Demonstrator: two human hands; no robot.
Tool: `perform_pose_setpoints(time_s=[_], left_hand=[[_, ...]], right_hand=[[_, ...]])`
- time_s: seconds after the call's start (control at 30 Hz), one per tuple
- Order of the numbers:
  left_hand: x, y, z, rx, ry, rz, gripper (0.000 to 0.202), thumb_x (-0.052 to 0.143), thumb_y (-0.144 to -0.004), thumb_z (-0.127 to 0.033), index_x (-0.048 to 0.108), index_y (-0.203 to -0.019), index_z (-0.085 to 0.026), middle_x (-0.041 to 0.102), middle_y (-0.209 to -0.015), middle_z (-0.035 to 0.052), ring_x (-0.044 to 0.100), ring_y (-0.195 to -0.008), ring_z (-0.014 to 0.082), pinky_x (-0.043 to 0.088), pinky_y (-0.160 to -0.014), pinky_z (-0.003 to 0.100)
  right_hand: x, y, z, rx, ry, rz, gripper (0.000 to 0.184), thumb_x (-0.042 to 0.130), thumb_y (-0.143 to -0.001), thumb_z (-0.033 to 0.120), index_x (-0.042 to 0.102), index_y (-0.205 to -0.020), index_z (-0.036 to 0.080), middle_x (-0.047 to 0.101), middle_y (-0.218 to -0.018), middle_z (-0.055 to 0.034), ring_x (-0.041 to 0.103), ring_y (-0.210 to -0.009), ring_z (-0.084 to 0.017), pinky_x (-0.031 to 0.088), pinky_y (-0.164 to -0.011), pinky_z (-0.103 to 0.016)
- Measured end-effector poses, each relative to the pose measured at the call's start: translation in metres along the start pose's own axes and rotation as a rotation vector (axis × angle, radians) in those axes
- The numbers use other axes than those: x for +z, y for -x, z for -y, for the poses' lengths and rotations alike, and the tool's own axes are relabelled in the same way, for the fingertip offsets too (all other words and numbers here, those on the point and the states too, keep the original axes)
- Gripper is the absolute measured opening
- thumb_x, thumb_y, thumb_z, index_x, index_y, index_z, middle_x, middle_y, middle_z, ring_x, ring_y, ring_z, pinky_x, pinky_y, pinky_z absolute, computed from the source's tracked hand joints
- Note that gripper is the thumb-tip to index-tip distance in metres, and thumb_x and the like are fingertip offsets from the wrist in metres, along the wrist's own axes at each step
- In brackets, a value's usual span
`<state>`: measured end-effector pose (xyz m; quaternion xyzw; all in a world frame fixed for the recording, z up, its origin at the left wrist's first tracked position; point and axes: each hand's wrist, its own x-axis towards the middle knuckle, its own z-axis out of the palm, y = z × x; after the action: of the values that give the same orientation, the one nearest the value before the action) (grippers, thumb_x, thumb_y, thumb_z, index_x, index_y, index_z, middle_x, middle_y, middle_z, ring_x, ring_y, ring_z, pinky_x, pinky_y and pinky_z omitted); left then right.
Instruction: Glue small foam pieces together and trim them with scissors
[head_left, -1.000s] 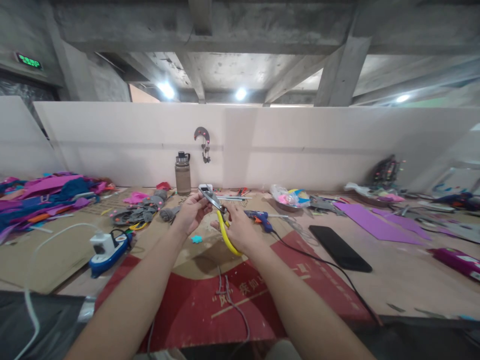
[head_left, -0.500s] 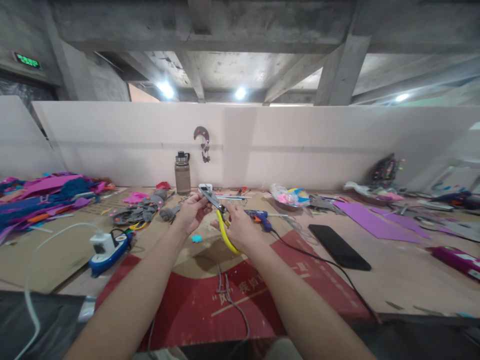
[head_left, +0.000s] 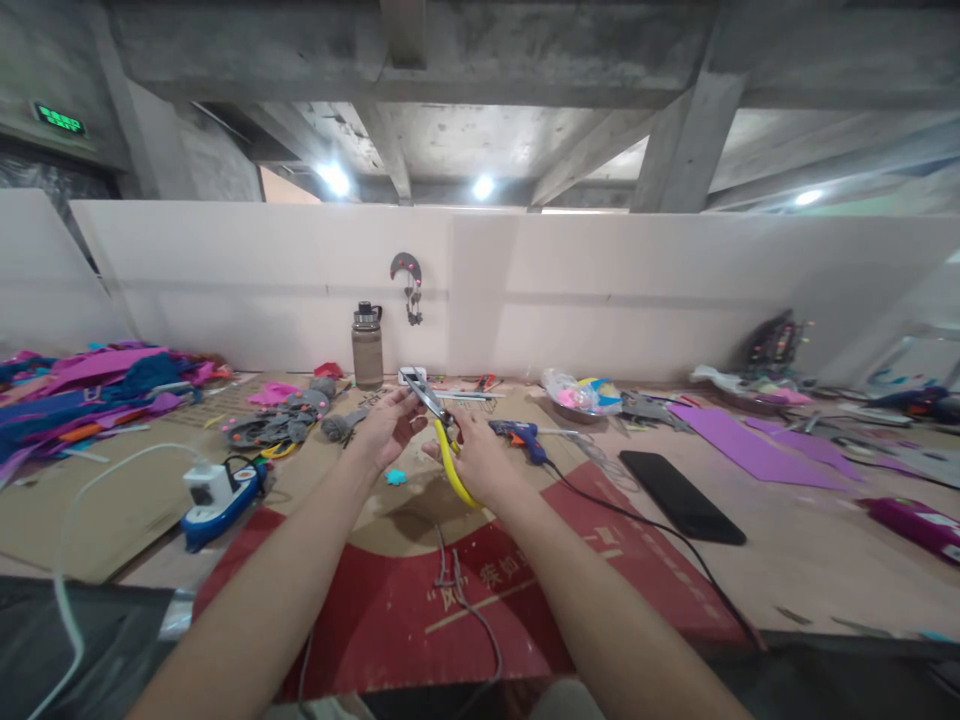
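Honestly, the left hand (head_left: 388,430) worries me: its fingertips sit right by the blades of the yellow-handled scissors (head_left: 452,478), so a careless squeeze could nip skin. The right hand (head_left: 478,458) is wrapped round the handles, scissors held up above the red-and-tan cardboard (head_left: 390,640). Left fingers are bunched, but I can't tell whether they're pinching something tiny.

Also, the blue glue gun (head_left: 529,440) lies just beside the right hand; if it's hot, a sideways elbow-out move could mean a burn, and its black cord (head_left: 637,517) runs past that forearm, near the phone (head_left: 679,497). Little turquoise cutout (head_left: 395,478) below the hands could easily get brushed away.
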<state>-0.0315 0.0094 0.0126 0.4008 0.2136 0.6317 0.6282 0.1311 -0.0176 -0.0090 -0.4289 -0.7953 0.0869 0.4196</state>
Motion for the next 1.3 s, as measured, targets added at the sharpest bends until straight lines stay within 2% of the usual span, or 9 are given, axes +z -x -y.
perform_pose_setpoints(time_s=[0.2, 0.4, 0.57, 0.7, 0.8, 0.9, 1.03, 1.13, 1.3], left_hand=[[0.003, 0.000, 0.004, -0.003, 0.068, -0.001, 0.014, 0.068, -0.069, -0.010, 0.060, -0.080, -0.013, 0.058, -0.065, -0.0011, 0.053, -0.053, 0.0056, 0.044, -0.048, 0.015], [0.006, 0.002, 0.006, -0.015, 0.088, 0.018, 0.012, 0.067, -0.071, -0.011, 0.059, -0.080, -0.012, 0.057, -0.065, -0.0004, 0.054, -0.053, 0.0056, 0.046, -0.049, 0.014], [0.005, 0.000, 0.005, -0.060, 0.103, -0.010, 0.008, 0.064, -0.073, -0.011, 0.059, -0.078, -0.011, 0.058, -0.066, 0.0016, 0.054, -0.054, 0.0058, 0.046, -0.047, 0.014], [0.005, 0.000, 0.003, -0.054, 0.133, -0.029, 0.003, 0.060, -0.076, -0.009, 0.058, -0.076, -0.012, 0.058, -0.067, 0.0024, 0.054, -0.054, 0.0055, 0.046, -0.047, 0.013], [0.004, 0.000, 0.001, -0.039, 0.138, -0.039, 0.004, 0.057, -0.077, -0.007, 0.059, -0.076, -0.011, 0.058, -0.066, 0.0023, 0.054, -0.054, 0.0057, 0.046, -0.047, 0.014], [0.001, -0.001, 0.000, -0.013, 0.134, -0.050, 0.005, 0.057, -0.077, -0.006, 0.059, -0.076, -0.011, 0.059, -0.067, 0.0024, 0.054, -0.054, 0.0059, 0.045, -0.046, 0.014], [-0.004, -0.004, 0.000, -0.005, 0.115, -0.045, 0.004, 0.059, -0.076, -0.007, 0.059, -0.077, -0.011, 0.059, -0.068, 0.0023, 0.055, -0.054, 0.0056, 0.045, -0.046, 0.014], [-0.008, -0.006, -0.001, -0.005, 0.100, -0.063, 0.005, 0.060, -0.075, -0.007, 0.059, -0.077, -0.012, 0.060, -0.069, 0.0023, 0.054, -0.054, 0.0055, 0.045, -0.046, 0.014], [-0.018, -0.010, -0.006, 0.017, 0.092, -0.134, 0.006, 0.061, -0.074, -0.007, 0.057, -0.076, -0.012, 0.060, -0.068, 0.0016, 0.052, -0.051, 0.0045, 0.043, -0.044, 0.014]], right_hand=[[0.001, 0.000, 0.000, 0.014, 0.016, -0.013, 0.047, 0.061, -0.075, 0.040, 0.048, -0.117, 0.023, 0.052, -0.098, -0.0071, 0.050, -0.076, -0.017, 0.042, -0.071, -0.030], [0.001, -0.001, 0.001, 0.025, -0.037, -0.023, 0.044, 0.057, -0.076, 0.042, 0.050, -0.113, 0.021, 0.055, -0.088, -0.0050, 0.050, -0.071, -0.016, 0.041, -0.067, -0.029], [-0.001, -0.004, 0.000, 0.069, -0.219, -0.024, 0.039, 0.056, -0.075, 0.043, 0.052, -0.106, 0.018, 0.060, -0.090, -0.0055, 0.055, -0.077, -0.017, 0.043, -0.071, -0.030], [-0.002, -0.007, -0.006, 0.136, -0.347, -0.006, 0.036, 0.049, -0.080, 0.044, 0.050, -0.108, 0.021, 0.064, -0.088, -0.0041, 0.059, -0.076, -0.016, 0.045, -0.070, -0.028], [-0.001, -0.008, -0.013, 0.223, -0.238, 0.024, 0.034, 0.050, -0.079, 0.044, 0.052, -0.106, 0.022, 0.065, -0.090, -0.0052, 0.061, -0.080, -0.018, 0.045, -0.072, -0.029], [0.000, -0.006, -0.018, 0.282, -0.015, 0.091, 0.033, 0.054, -0.077, 0.041, 0.056, -0.102, 0.021, 0.066, -0.093, -0.0094, 0.062, -0.085, -0.022, 0.045, -0.071, -0.031], [0.001, -0.001, -0.022, 0.313, 0.339, 0.246, 0.035, 0.058, -0.070, 0.029, 0.059, -0.103, 0.017, 0.066, -0.093, -0.0163, 0.063, -0.083, -0.028, 0.045, -0.066, -0.034], [-0.001, 0.002, -0.022, 0.318, 0.483, 0.365, 0.034, 0.059, -0.067, 0.024, 0.062, -0.100, 0.012, 0.065, -0.093, -0.0209, 0.063, -0.083, -0.030, 0.045, -0.064, -0.035], [-0.004, 0.003, -0.014, 0.236, 0.555, 0.388, 0.033, 0.060, -0.073, 0.039, 0.066, -0.090, 0.012, 0.065, -0.090, -0.0223, 0.060, -0.091, -0.034, 0.042, -0.075, -0.043]])
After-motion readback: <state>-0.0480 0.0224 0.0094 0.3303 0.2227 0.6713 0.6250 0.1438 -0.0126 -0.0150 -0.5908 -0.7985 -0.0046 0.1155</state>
